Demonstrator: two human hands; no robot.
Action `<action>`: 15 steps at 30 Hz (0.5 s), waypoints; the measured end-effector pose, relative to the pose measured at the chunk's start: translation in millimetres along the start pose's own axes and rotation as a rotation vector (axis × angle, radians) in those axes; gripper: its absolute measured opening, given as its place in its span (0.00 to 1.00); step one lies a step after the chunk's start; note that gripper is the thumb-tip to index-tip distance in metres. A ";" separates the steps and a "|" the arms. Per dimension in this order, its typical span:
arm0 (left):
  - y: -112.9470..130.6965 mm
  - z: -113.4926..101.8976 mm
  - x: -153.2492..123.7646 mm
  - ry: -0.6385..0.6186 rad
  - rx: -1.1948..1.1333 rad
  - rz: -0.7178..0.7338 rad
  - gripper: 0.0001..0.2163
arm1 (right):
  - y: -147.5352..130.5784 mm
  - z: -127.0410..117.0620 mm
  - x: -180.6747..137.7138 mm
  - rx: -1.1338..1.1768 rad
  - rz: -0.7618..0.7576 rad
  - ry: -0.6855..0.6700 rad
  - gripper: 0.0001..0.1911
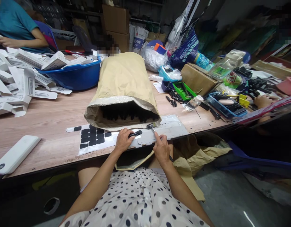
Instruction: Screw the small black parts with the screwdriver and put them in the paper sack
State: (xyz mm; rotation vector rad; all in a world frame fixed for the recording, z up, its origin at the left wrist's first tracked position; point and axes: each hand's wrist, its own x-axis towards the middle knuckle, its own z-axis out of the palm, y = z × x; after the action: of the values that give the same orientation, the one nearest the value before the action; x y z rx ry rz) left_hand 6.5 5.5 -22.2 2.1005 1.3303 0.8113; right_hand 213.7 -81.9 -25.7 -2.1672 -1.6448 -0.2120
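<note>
My left hand [123,140] pinches a small black plastic part [135,134] over the table's front edge. In my right hand [162,148] is a small hammer [151,126], its metal head raised a little to the right of the black part. Beneath both hands lies a flat grey board [169,127]. A white backing sheet with black rounded stickers [92,135] is to the left of my left hand. Just beyond my hands a large paper sack [123,77] lies with its mouth towards me; dark pieces show inside, too shadowed to make out.
White boxes [29,82] and a blue basin [72,75] fill the left, with a white power bank [16,154] nearer. To the right are a green tray [184,90], a clear bottle [194,103] and a blue basket [227,105]. Co-workers' hands show at far left and right.
</note>
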 end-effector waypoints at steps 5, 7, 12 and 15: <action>4.4 -5.5 0.4 0.013 -0.027 0.028 0.06 | -0.6 -0.7 0.0 -0.011 -0.004 -0.002 0.26; 11.9 -11.4 -6.4 0.018 -0.077 0.103 0.07 | -1.0 -1.0 -0.1 -0.015 -0.006 -0.006 0.26; 34.5 -17.7 -52.7 -0.228 -0.219 0.306 0.13 | -1.6 -0.9 -0.8 -0.020 -0.015 -0.007 0.26; 35.4 -7.9 -80.8 -0.415 -0.125 0.149 0.14 | -1.9 -0.5 -1.0 -0.034 -0.014 0.001 0.26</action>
State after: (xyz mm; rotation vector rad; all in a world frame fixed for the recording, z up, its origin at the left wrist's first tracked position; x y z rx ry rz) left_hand -5.1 -81.3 -9.0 2.1371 0.8910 0.4637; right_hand 211.7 -82.6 -25.3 -2.1799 -1.6679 -0.2468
